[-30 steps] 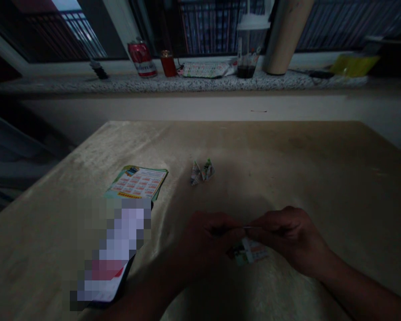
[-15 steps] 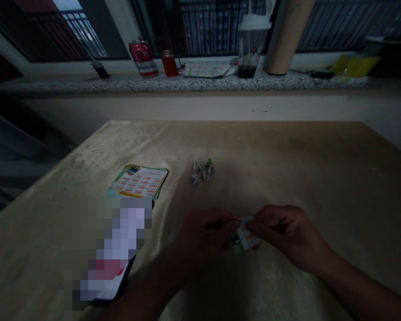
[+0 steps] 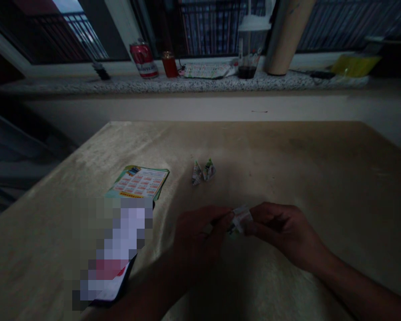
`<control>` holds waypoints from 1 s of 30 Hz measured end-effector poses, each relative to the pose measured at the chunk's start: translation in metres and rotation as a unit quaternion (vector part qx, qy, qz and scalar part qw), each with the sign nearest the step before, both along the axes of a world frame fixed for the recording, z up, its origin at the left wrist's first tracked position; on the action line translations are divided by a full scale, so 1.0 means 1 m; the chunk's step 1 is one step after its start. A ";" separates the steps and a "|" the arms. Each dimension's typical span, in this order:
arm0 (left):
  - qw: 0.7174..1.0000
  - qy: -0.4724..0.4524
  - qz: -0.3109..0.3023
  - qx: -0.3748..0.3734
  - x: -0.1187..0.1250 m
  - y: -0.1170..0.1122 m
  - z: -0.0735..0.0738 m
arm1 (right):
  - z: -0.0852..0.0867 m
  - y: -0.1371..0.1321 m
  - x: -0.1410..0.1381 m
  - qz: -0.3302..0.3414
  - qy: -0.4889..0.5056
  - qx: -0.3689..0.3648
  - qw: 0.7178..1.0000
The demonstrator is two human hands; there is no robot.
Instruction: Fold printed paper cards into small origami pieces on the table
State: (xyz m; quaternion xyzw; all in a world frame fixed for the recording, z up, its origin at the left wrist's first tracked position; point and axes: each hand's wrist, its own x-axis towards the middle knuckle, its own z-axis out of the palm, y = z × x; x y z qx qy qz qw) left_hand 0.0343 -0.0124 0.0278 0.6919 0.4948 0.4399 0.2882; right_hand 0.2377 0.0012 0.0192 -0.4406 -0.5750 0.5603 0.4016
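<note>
Between my two hands is a small folded piece of printed paper (image 3: pixel 242 219), held above the table. My left hand (image 3: pixel 202 232) pinches its left edge between thumb and fingers. On the opposite side, my right hand (image 3: pixel 282 229) grips the right edge the same way. Fingertips hide parts of the paper. Farther back on the table stand two small folded paper pieces (image 3: pixel 208 170), pointed at the top and close together. To the left lies a stack of printed paper sheets (image 3: pixel 141 182) with green borders.
A phone (image 3: pixel 115 285), its screen blurred out, lies at the left of the table (image 3: pixel 287 156). Along the stone windowsill (image 3: pixel 194 85) are a red can (image 3: pixel 144 60), a small orange-red jar (image 3: pixel 169 64), a lidded plastic cup (image 3: pixel 249 53) and a tall cardboard tube (image 3: pixel 287 40).
The folded paper has been raised slightly and turned in my hands, so its upper end now shows above my fingertips. My left hand has shifted a little to the left.
</note>
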 end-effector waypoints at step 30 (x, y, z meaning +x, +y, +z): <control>0.919 -0.222 -0.082 -0.315 0.009 0.004 -0.017 | 0.000 0.001 0.003 -0.011 0.030 -0.029 0.999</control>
